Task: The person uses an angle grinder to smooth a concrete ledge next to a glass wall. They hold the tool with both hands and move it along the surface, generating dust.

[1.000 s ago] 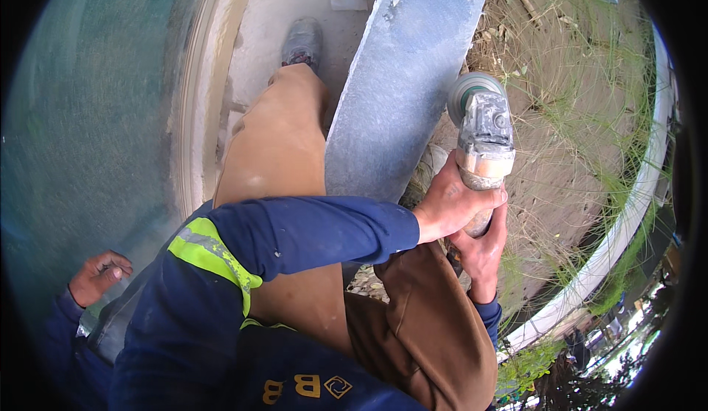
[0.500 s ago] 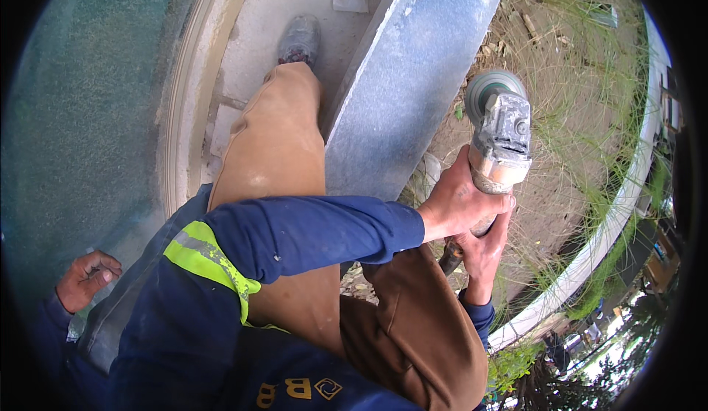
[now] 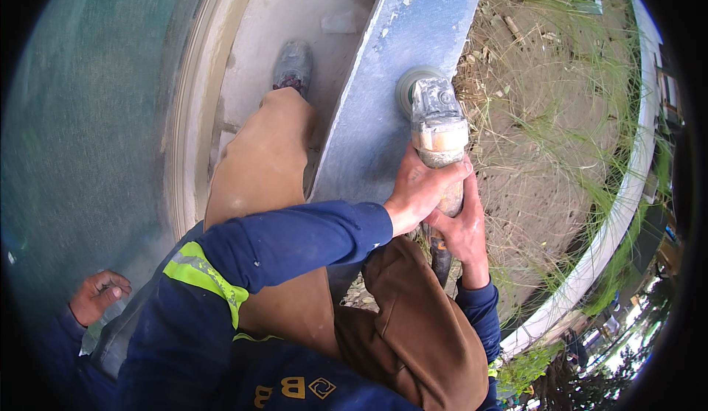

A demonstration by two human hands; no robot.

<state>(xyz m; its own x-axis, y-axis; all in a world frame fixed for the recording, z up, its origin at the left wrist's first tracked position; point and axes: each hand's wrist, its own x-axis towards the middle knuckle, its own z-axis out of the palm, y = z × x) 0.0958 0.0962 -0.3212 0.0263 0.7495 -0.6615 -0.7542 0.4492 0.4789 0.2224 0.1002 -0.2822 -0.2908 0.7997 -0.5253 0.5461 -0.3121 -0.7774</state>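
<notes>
An angle grinder [image 3: 440,134], grey and dusty with an orange-toned body, is held in both my hands. My left hand [image 3: 419,192] wraps the body just behind the gear head. Lower down, my right hand [image 3: 464,227] closes round the rear of the body, by the dark cable end. The grinder's round disc [image 3: 410,92] lies over the blue-grey stone slab [image 3: 361,123] near its right edge; whether it touches the surface I cannot tell. White dusty marks show along the slab's far part.
My tan-trousered leg [image 3: 265,153] and dusty shoe [image 3: 293,64] are left of the slab. Another person's hand [image 3: 99,297] is at the far left, by a greenish surface [image 3: 81,138]. Grassy soil [image 3: 546,138] and a curved pale kerb [image 3: 612,230] lie right.
Both hands have carried the grinder left, from over the grassy soil to over the slab's right edge. My grip on it looks the same.
</notes>
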